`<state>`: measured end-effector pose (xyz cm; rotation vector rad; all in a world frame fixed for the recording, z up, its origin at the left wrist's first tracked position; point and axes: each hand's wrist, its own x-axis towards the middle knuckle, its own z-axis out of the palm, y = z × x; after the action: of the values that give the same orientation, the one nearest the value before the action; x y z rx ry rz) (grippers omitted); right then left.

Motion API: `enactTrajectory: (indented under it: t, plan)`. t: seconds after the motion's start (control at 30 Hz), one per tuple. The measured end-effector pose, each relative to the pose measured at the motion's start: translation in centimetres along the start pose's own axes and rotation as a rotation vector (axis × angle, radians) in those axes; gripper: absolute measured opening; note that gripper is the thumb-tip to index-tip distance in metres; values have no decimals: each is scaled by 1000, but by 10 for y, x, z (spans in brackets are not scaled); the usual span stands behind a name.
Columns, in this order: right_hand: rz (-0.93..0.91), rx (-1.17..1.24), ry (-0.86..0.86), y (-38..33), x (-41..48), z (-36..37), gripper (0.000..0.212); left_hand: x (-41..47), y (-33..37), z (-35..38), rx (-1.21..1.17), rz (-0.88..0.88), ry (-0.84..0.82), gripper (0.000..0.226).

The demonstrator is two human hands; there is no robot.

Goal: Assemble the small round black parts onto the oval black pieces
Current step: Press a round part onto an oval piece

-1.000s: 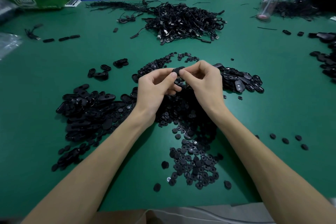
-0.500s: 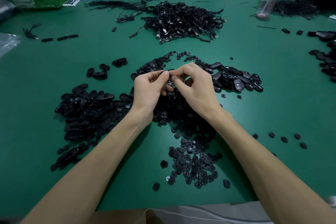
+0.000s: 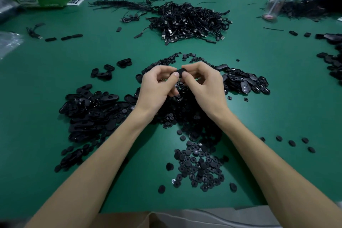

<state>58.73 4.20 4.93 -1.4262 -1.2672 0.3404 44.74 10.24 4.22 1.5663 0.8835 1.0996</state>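
Both my left hand point(image 3: 157, 87) and right hand point(image 3: 205, 85) pinch one oval piece point(image 3: 181, 71). Heaps of round parts point(image 3: 199, 164) beneath it look unfitted, so most work remains.

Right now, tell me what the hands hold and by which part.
One small black piece, held between both: the left hand pinches its left end, the right hand its right end.
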Motion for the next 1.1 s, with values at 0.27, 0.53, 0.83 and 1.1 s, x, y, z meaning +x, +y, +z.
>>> enactTrajectory:
  t: [0.27, 0.53, 0.83, 1.1]
  plan:
    - [-39, -47, -10, 3, 1, 1, 11, 1, 0, -1, 0, 5, -39, 11]
    - [-150, -131, -43, 4, -4, 6, 14, 0, 1, 5, 94, 15, 16, 13]
    - [-210, -120, 1, 2, -3, 3, 24, 3, 3, 0, 20, 10, -78, 7]
    - [-213, -83, 12, 0, 0, -1, 18, 3, 5, -5, -11, 69, -84, 10]
